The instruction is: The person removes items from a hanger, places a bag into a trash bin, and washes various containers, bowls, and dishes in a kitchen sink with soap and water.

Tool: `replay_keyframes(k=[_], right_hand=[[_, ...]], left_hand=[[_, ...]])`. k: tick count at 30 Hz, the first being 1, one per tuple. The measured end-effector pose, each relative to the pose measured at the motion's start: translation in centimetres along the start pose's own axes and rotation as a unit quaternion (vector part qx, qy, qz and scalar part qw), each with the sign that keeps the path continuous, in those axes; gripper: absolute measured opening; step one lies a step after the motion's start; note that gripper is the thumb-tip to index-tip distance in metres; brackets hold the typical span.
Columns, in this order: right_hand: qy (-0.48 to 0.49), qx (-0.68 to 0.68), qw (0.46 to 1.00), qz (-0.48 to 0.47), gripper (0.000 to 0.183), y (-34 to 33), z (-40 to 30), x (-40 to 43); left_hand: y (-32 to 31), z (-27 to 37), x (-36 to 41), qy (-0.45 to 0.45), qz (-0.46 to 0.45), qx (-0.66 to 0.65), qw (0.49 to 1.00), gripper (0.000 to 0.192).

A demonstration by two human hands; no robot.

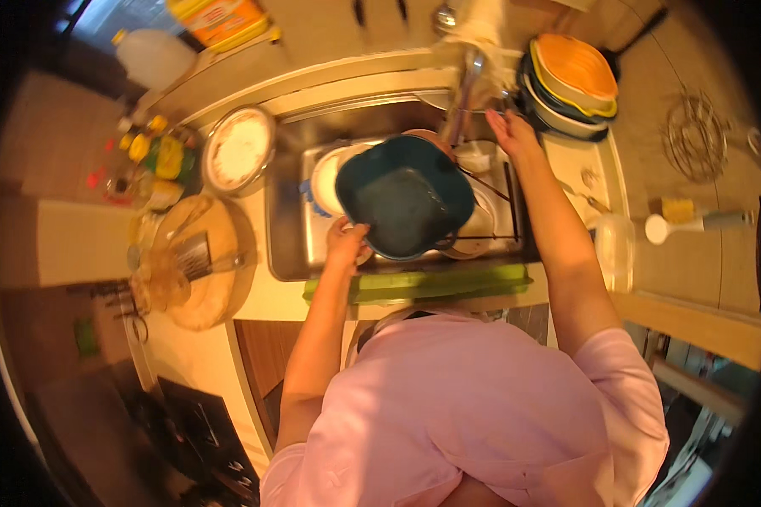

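Observation:
My left hand [347,243] grips the near-left rim of a dark teal plastic basin [406,196], tilted above the sink [285,244]. The basin looks wet inside and holds no items. My right hand [513,134], its fingers apart, reaches to the right of the faucet [464,95]. It holds nothing that I can see; whether its fingertips touch the faucet handle, I cannot tell. Under the basin, partly hidden, are a white bowl [325,180], a blue scrap of cloth or sponge [315,199] and other dishes [479,218].
Stacked basins and colanders [577,70] stand at the sink's back right corner. Left are a metal bowl [238,149], bottles [165,158] and a round wooden board [206,279] bearing a cleaver [193,256]. A green strip [418,283] lines the front edge; a plastic container [614,244] sits right.

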State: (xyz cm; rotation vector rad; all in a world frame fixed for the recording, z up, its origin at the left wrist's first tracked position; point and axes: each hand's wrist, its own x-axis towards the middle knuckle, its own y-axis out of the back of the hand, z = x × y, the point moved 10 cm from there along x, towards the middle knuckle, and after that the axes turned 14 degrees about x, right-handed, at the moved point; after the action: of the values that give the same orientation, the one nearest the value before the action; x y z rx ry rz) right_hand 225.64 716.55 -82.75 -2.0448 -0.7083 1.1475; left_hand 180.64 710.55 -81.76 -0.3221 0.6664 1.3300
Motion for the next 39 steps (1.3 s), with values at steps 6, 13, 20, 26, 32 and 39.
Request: replay_keyframes(k=[6, 13, 20, 26, 32, 39], right_hand=[[0.042, 0.031, 0.996, 0.076, 0.018, 2.2, -2.5, 2.0], [0.008, -0.108, 0.994, -0.025, 0.026, 3.7, -1.5, -1.6], [-0.065, -0.91, 0.362, -0.191, 0.021, 18.4, 6.5, -3.5], [-0.061, -0.914, 0.39, -0.092, 0.023, 18.5, 7.4, -6.4], [-0.029, -0.905, 0.42, -0.052, 0.024, 16.6, 4.7, -8.2], [0.032, -0.897, 0.44, -0.032, 0.028, 14.0, 0.4, -10.9]], left_hand=[[-1.6, 1.4, 0.5, 0.006, -0.007, -0.004, 1.0, 0.022], [-3.2, 0.9, 1.9, 0.01, -0.054, -0.017, 0.998, 0.036], [-4.1, 0.2, 2.4, 0.007, -0.074, -0.025, 0.997, 0.016], [-2.6, -1.5, 3.1, 0.012, -0.067, -0.047, 0.997, 0.024], [-0.1, -2.5, 3.6, 0.035, -0.055, -0.035, 0.997, 0.027], [2.2, -2.7, 4.7, 0.01, -0.026, -0.011, 1.0, 0.025]])
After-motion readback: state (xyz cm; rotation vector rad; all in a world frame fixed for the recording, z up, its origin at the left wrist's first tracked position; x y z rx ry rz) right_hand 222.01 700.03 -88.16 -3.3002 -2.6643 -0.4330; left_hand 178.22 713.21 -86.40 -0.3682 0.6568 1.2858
